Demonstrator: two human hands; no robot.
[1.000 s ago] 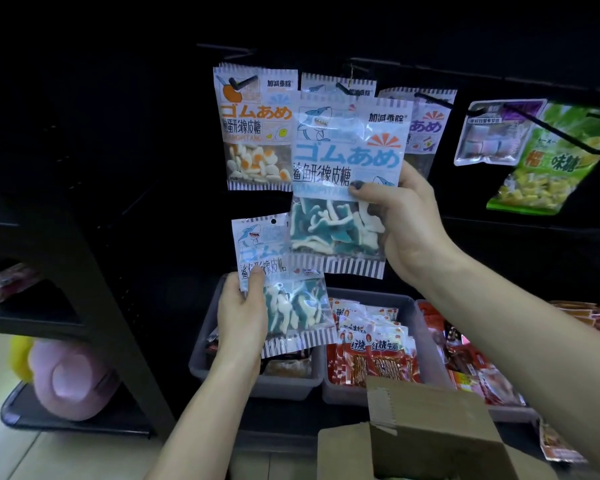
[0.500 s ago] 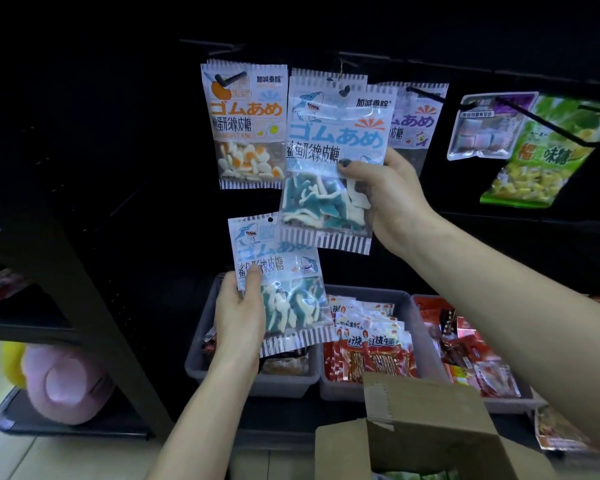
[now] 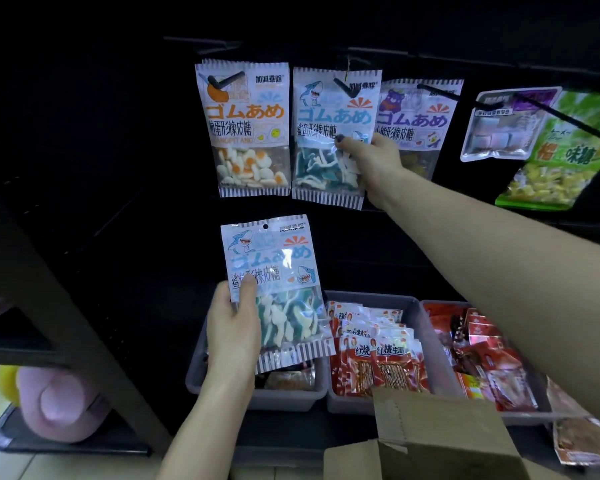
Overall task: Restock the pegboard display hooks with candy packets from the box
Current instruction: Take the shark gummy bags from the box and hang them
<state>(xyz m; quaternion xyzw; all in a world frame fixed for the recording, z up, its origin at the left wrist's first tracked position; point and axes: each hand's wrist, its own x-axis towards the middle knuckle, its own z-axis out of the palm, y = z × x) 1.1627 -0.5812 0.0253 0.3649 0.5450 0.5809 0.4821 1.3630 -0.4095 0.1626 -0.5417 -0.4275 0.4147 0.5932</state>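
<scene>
Left hand [image 3: 234,327]: fingers curled round a shark gummy packet [image 3: 274,289], thumb across its front, held upright over the leftmost grey bin [image 3: 257,398]. Above, egg gummy packet [image 3: 245,129] on its hook. Right hand [image 3: 371,161]: pinching a second shark packet [image 3: 329,133] hung on the neighbouring hook [image 3: 345,89]. Cardboard box [image 3: 440,441] low at right, flap open.
</scene>
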